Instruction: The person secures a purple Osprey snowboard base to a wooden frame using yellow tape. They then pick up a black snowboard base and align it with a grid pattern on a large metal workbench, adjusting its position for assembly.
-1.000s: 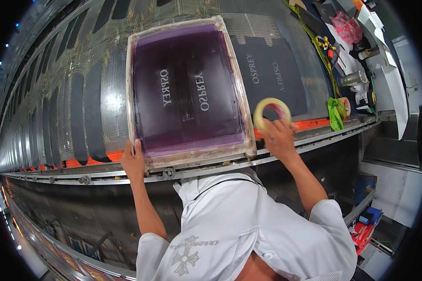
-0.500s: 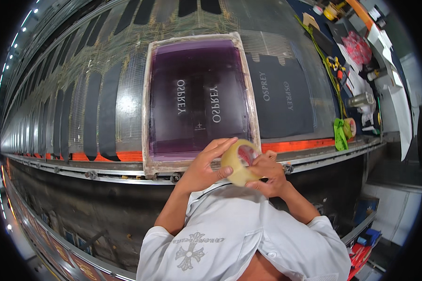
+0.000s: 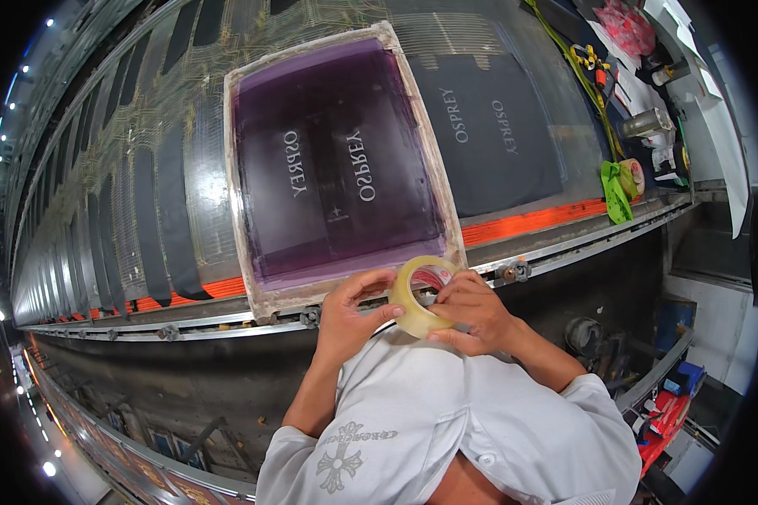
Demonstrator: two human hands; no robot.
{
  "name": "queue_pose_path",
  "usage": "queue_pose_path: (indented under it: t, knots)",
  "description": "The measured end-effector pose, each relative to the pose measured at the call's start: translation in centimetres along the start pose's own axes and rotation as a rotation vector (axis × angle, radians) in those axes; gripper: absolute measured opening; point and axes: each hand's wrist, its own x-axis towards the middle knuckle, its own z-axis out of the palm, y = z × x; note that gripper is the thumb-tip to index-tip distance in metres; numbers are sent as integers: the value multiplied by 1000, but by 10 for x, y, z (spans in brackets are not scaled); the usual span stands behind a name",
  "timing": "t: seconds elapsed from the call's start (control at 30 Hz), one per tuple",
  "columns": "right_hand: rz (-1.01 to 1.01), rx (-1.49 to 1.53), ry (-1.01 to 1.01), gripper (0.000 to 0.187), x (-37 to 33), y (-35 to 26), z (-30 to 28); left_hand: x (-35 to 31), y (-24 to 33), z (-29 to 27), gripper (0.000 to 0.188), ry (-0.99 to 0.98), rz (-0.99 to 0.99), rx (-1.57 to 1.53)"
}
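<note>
In front of my chest, both hands are at a thick roll of clear, yellowish packing tape (image 3: 406, 305) with a printed inner core. My right hand (image 3: 477, 313) grips it from the right, fingers reaching into the ring and thumb under the lower edge. My left hand (image 3: 349, 310) is curled at the left side, its thumb and fingertips against the outer face. Just beyond the roll lies a screen-printing frame (image 3: 234, 181) with a pale, worn rim and dark purple mesh (image 3: 312, 227) bearing mirrored light lettering.
Right of the frame, a dark fabric panel (image 3: 497, 177) with pale lettering lies on the long printing table. Dark strips (image 3: 153, 219) line the table's left. A metal rail (image 3: 564, 252) edges it. A green cloth (image 3: 616, 192), another tape roll (image 3: 633, 177) and a metal cup (image 3: 648, 124) sit far right.
The view has tilted and turned, shifting the frame up and left in the picture. My left fingers, earlier stretched over the roll's top, are now curled at its left side. The right hand keeps its grip.
</note>
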Motion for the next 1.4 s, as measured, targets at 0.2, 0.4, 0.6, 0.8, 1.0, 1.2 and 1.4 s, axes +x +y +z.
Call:
queue_pose_path:
  t: [0.2, 0.4, 0.6, 0.8, 1.0, 1.2, 1.4]
  knots:
    - [-61, -30, -84, 32, 11, -5, -5, 17, 7, -21, 34, -60, -165, -63]
    - [-125, -65, -122, 30, 28, -7, -15, 28, 13, -31, 21, -104, -270, 1]
    - [-75, -53, -84, 31, 36, -14, -11, 30, -4, -37, 12, -112, -270, -11]
    - [174, -1, -54, 36, 40, -26, -4, 22, 11, -9, 3, 96, 102, 441]
    - [479, 141, -153, 65, 63, -50, -14, 19, 22, -8, 5, 225, 102, 639]
    - [618, 169, -351, 75, 89, -59, -24, 16, 0, -23, 2, 529, 262, 726]
    - [788, 236, -558, 46, 65, 12, -70, -6, -22, -125, 7, 1011, 75, 744]
